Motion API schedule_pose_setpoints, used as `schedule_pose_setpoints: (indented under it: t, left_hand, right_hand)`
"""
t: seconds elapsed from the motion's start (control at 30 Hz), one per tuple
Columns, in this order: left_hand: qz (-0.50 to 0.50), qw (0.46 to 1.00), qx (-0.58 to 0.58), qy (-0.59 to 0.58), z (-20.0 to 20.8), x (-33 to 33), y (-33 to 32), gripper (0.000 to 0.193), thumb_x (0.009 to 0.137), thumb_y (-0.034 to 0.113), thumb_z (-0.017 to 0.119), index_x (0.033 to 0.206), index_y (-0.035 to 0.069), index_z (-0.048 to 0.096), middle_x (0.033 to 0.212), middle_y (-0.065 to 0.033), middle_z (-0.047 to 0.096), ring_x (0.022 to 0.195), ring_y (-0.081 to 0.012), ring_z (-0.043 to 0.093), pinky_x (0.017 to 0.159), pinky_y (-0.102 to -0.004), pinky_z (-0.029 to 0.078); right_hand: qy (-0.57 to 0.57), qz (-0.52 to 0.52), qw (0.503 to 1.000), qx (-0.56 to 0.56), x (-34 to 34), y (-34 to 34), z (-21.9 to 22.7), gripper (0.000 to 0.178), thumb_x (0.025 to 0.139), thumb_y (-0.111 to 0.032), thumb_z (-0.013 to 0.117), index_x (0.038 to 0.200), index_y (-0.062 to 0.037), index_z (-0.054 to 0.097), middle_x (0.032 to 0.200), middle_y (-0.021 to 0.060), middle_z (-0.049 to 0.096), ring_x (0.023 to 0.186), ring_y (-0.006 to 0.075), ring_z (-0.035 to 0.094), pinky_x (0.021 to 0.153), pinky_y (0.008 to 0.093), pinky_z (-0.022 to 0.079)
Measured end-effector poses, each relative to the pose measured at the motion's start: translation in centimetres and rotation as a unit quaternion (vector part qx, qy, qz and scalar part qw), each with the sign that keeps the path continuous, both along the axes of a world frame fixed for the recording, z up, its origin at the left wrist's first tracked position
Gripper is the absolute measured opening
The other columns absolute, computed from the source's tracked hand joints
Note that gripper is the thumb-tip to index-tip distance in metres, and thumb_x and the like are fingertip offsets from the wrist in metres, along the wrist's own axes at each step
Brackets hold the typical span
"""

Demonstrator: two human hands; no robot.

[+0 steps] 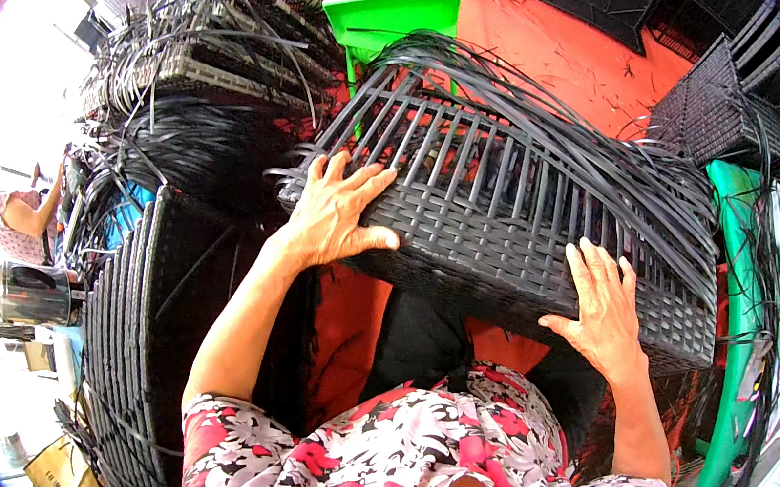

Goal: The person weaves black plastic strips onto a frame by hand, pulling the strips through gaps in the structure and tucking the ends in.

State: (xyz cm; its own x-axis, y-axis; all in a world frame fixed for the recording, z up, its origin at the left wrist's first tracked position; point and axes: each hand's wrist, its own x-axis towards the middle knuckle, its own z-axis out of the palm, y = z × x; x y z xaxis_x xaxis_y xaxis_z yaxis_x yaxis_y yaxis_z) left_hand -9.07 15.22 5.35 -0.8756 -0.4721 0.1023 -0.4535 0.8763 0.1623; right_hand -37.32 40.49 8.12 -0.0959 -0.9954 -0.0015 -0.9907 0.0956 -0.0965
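A half-woven dark grey wicker frame (468, 233) lies slanted across in front of me. Its near band is a tight weave of flat plastic strips, while bare parallel slats (440, 133) show farther back. A thick bundle of loose strips (588, 173) trails over its far side and down to the right. My left hand (336, 209) rests on the left end of the weave, fingers spread and thumb out. Toward the right end, my right hand (606, 309) lies open on the woven band, its fingertips pointing away from me. The undersides of both palms are hidden.
Behind the frame stands a bright green plastic chair (394, 11). Stacked wicker pieces with loose strips (189, 63) rise at the far left. A dark slatted wicker piece (120, 328) stands close on my left. Green material (737, 296) lies right. Another person (22, 213) is at far left.
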Motion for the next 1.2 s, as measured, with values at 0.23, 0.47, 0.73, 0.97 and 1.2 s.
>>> schedule_pose_setpoints:
  t: [0.23, 0.47, 0.73, 0.97, 1.2]
  left_hand:
    - [0.022, 0.996, -0.082, 0.036, 0.0, 1.2, 0.0, 0.101, 0.062, 0.082, 0.049, 0.134, 0.011, 0.048, 0.145, -0.0127, 0.035, 0.134, -0.0401, 0.025, 0.108, -0.0560, 0.018]
    - [0.108, 0.994, -0.022, 0.018, -1.3, 3.0, -0.9, 0.061, 0.085, 0.057, 0.049, 0.131, 0.017, 0.051, 0.138, -0.0152, 0.043, 0.129, -0.0379, 0.036, 0.101, -0.0500, 0.032]
    - [0.213, 0.969, 0.026, 0.125, -1.7, 1.9, -4.9, 0.045, 0.087, 0.037, 0.059, 0.118, 0.005, 0.059, 0.129, -0.0211, 0.049, 0.117, -0.0390, 0.049, 0.096, -0.0432, 0.041]
    - [0.360, 0.913, 0.182, 0.066, -3.9, -0.8, -11.4, 0.072, 0.084, 0.064, 0.051, 0.083, -0.008, 0.062, 0.077, -0.0235, 0.062, 0.080, -0.0319, 0.063, 0.072, -0.0441, 0.045]
    - [0.378, 0.886, 0.233, 0.132, -5.8, -1.3, -11.9, 0.063, 0.083, 0.053, 0.059, 0.058, -0.004, 0.052, 0.056, -0.0051, 0.047, 0.057, -0.0166, 0.047, 0.054, -0.0390, 0.038]
  right_hand:
    - [0.005, 0.011, 0.999, -0.037, 0.2, 0.1, -0.4, 0.091, 0.063, -0.041, 0.077, 0.136, -0.0015, 0.040, 0.139, 0.0153, 0.041, 0.127, 0.0313, 0.038, 0.108, 0.0497, 0.023]
    - [0.016, 0.025, 0.999, -0.032, -0.2, 0.8, -0.7, 0.090, 0.063, -0.041, 0.077, 0.136, -0.0020, 0.040, 0.139, 0.0138, 0.041, 0.128, 0.0309, 0.037, 0.108, 0.0493, 0.023]
    - [0.062, -0.137, 0.951, -0.269, -7.4, 4.8, 1.0, 0.067, 0.077, -0.037, 0.071, 0.128, 0.0005, 0.048, 0.132, 0.0218, 0.047, 0.122, 0.0397, 0.042, 0.103, 0.0490, 0.031]
    - [-0.277, -0.450, 0.838, -0.138, -18.3, 11.8, 0.1, 0.070, 0.082, -0.039, 0.067, 0.129, 0.0072, 0.043, 0.119, 0.0197, 0.056, 0.110, 0.0293, 0.055, 0.095, 0.0372, 0.040]
    - [-0.457, -0.433, 0.766, -0.132, -20.7, 12.7, -1.9, 0.049, 0.082, -0.040, 0.068, 0.105, 0.0030, 0.063, 0.095, 0.0064, 0.064, 0.085, 0.0144, 0.058, 0.078, 0.0313, 0.045]
